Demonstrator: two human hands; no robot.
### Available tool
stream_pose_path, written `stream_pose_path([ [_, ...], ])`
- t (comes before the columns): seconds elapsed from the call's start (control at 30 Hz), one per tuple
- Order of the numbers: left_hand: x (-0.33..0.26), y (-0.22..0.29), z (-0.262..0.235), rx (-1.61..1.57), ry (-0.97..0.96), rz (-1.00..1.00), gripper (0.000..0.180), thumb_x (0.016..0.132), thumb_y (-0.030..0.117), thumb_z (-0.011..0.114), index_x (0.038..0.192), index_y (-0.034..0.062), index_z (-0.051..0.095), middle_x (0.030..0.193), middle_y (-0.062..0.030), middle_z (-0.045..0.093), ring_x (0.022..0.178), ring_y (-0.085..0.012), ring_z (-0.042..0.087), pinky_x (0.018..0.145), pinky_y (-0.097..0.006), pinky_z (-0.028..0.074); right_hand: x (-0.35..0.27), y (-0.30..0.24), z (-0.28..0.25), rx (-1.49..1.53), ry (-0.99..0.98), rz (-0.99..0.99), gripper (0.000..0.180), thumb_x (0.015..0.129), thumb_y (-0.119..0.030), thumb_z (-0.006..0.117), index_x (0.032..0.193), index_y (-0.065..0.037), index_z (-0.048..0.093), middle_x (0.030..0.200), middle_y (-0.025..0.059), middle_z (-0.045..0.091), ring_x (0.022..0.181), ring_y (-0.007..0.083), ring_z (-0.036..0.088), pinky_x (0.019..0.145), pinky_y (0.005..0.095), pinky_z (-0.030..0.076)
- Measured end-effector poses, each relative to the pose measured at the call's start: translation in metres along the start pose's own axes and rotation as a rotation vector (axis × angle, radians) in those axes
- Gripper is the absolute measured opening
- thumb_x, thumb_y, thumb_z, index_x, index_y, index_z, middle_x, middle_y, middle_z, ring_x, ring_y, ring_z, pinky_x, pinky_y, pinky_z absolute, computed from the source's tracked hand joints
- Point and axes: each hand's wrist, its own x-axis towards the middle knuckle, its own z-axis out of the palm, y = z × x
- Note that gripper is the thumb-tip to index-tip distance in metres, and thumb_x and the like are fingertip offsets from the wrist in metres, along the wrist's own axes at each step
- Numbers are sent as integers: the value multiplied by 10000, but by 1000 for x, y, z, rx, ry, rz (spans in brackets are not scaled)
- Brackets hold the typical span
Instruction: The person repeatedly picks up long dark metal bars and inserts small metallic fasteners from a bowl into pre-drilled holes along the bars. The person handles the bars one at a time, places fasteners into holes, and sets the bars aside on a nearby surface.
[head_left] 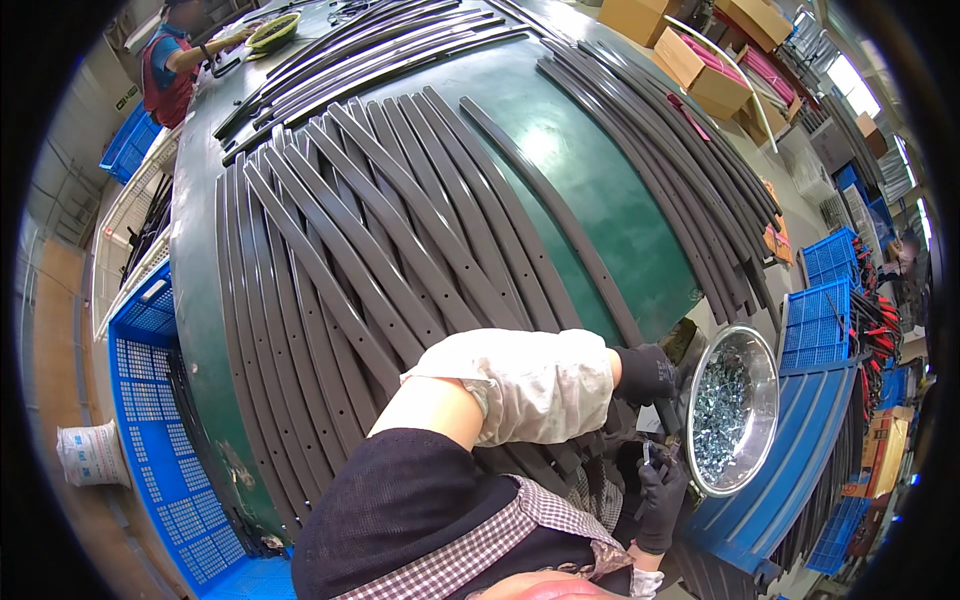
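Observation:
My left hand (648, 374), in a black glove, reaches across to the right in a white oversleeve (525, 385). It is at the near end of a single dark bar (560, 210), beside a steel bowl (769, 385). Its fingers are mostly hidden, so I cannot tell what it touches. Just below the left glove is my right hand (662, 500), also black-gloved, its fingers closed around a small metallic piece (648, 452) too small to name. Many small shiny metal parts (722, 415) lie in the bowl.
Long dark bars (400, 220) cover much of the green table (640, 260), some crossed over others. More bars (660, 150) lie along its right side. Blue crates (150, 400) stand at both sides. Across the table, a person (170, 70) reaches toward a green basket (272, 35).

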Motion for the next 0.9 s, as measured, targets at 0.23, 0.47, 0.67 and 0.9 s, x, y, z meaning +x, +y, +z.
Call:
stream_pose_path([
  [0.23,3,-2,5,-10,-18,-4,232,686,263,752,842,102,687,790,-107,666,795,-348,671,665,-471,517,3,10,-4,3,-20,-82,367,798,-16,676,1163,13,647,954,0,629,718,41,516,628,191,407],
  [0.47,3,-5,11,-7,13,11,235,683,267,754,839,104,690,788,-106,666,793,-348,672,667,-469,522,1,0,4,-5,-29,-19,364,815,-30,681,1175,7,640,927,-9,615,722,32,501,616,182,396],
  [0.67,3,-2,7,-6,-13,-14,240,680,281,760,833,109,691,804,-99,671,802,-340,675,670,-467,524,2,2,5,15,-37,-41,369,816,-32,683,1180,9,637,931,-11,615,720,32,500,617,181,396],
  [0.9,2,-3,7,2,12,9,245,668,289,772,822,115,693,792,-91,670,806,-335,676,662,-465,525,6,9,3,-9,-42,-61,376,811,-40,684,1181,7,640,920,-25,601,701,25,477,600,180,380],
])
